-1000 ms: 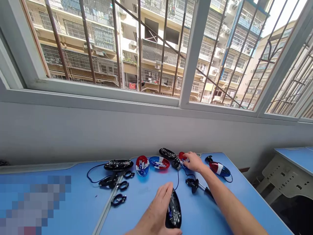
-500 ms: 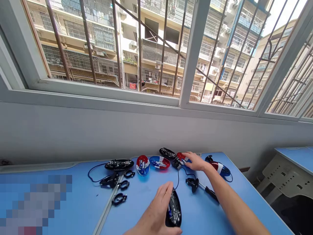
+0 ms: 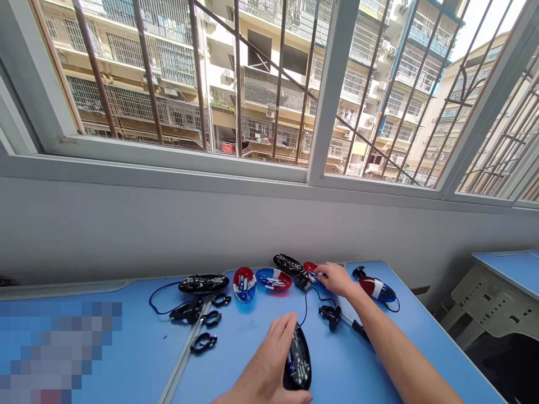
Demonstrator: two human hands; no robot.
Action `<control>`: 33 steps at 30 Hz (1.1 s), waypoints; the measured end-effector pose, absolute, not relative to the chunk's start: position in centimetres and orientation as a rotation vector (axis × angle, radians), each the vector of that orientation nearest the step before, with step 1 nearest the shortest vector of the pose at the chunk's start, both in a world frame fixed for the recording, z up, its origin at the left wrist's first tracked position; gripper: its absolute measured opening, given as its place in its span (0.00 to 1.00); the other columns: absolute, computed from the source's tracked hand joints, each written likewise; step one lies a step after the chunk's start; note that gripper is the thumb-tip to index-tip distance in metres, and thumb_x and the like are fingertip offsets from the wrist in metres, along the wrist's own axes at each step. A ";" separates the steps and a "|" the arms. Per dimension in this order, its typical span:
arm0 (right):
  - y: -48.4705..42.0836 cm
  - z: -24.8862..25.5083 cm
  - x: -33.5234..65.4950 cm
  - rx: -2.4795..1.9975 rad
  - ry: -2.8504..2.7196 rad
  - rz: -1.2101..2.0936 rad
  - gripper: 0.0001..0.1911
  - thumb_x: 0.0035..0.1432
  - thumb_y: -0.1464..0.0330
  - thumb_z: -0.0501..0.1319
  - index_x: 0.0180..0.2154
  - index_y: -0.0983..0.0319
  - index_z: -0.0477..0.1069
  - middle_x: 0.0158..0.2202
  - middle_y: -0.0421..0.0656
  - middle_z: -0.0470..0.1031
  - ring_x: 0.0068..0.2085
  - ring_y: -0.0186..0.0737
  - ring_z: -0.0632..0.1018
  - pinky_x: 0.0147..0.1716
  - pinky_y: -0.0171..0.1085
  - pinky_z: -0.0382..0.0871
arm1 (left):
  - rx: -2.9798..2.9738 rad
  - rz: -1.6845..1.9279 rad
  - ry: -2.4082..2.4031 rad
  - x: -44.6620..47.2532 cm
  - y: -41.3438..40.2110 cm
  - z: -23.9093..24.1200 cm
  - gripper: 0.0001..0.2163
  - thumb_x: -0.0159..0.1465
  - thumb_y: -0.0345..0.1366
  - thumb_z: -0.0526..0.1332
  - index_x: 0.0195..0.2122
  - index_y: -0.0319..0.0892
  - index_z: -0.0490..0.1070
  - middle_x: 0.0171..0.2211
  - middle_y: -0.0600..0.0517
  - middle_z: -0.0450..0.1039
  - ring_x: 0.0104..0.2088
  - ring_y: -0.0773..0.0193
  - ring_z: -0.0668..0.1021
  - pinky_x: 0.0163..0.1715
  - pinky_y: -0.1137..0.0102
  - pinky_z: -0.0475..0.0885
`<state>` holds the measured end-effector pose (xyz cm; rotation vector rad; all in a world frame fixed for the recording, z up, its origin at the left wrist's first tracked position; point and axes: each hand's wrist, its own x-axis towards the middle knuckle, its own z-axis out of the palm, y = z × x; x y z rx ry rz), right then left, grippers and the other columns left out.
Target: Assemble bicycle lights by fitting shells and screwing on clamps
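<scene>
My left hand (image 3: 269,365) rests on a black oval base with a circuit board (image 3: 298,360) near the front of the blue table (image 3: 126,348); its fingers curl round the base's left side. My right hand (image 3: 337,278) reaches to the back of the table and closes on a red-and-blue clear lens cover (image 3: 310,269). A black wire (image 3: 306,306) runs from the base toward that hand. Two more red, white and blue covers (image 3: 245,282) (image 3: 273,278) lie to the left of it.
An assembled red-white-blue light (image 3: 378,289) lies at the right. A screwdriver (image 3: 351,324) and a black clamp (image 3: 329,314) sit under my right forearm. Other black bases (image 3: 202,283) (image 3: 288,262) and ring clamps (image 3: 204,342) lie at the left. A window and wall stand behind; another desk (image 3: 505,269) is at the right.
My right hand has shifted slightly on the lens cover at the back of the table. My left hand stays on the black base. The view has barely moved.
</scene>
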<state>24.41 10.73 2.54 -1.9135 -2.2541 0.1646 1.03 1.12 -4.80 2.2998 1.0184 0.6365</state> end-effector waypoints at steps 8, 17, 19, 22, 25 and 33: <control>10.3 2.7 23.7 -1.966 -2.205 0.105 0.13 0.61 0.65 0.58 0.48 0.53 0.73 0.45 0.43 0.76 0.47 0.43 0.75 0.40 0.35 0.64 | 2.292 0.621 1.024 1.1 1.1 -4.6 0.53 0.42 0.35 0.69 0.68 0.36 0.43 0.67 0.35 0.47 0.66 0.38 0.51 0.63 0.49 0.52; 8.5 4.1 23.8 -1.832 -2.104 0.130 0.18 0.62 0.67 0.57 0.53 0.61 0.68 0.53 0.51 0.71 0.53 0.50 0.71 0.47 0.42 0.65 | 2.271 0.607 1.001 1.0 0.2 -1.8 0.52 0.45 0.33 0.71 0.68 0.37 0.40 0.66 0.35 0.49 0.66 0.39 0.52 0.63 0.46 0.52; 7.2 4.6 23.6 -1.752 -2.078 0.154 0.19 0.62 0.67 0.56 0.54 0.61 0.67 0.55 0.51 0.69 0.55 0.50 0.70 0.50 0.43 0.64 | 2.275 0.634 0.982 1.0 0.0 -1.6 0.53 0.46 0.33 0.71 0.68 0.37 0.39 0.66 0.34 0.48 0.66 0.40 0.52 0.63 0.46 0.51; 4.4 4.7 22.9 -1.619 -2.073 0.239 0.17 0.63 0.67 0.56 0.53 0.59 0.68 0.52 0.47 0.73 0.49 0.44 0.75 0.47 0.40 0.69 | 2.267 0.650 0.959 0.9 0.0 -1.7 0.53 0.47 0.32 0.71 0.68 0.38 0.37 0.67 0.35 0.45 0.66 0.41 0.51 0.63 0.47 0.50; 1.5 3.6 21.7 -1.513 -2.095 0.358 0.14 0.63 0.68 0.54 0.50 0.58 0.70 0.47 0.43 0.77 0.42 0.38 0.78 0.37 0.34 0.73 | 2.273 0.645 0.909 0.8 0.1 -1.7 0.54 0.46 0.31 0.70 0.68 0.41 0.35 0.69 0.37 0.42 0.67 0.43 0.50 0.64 0.48 0.50; -0.3 -0.2 20.0 -1.166 -2.140 0.359 0.24 0.62 0.73 0.51 0.59 0.57 0.61 0.54 0.48 0.72 0.52 0.46 0.73 0.51 0.48 0.69 | 2.316 0.605 0.704 0.0 0.0 -1.5 0.56 0.47 0.29 0.66 0.69 0.47 0.27 0.70 0.45 0.33 0.67 0.43 0.46 0.64 0.50 0.47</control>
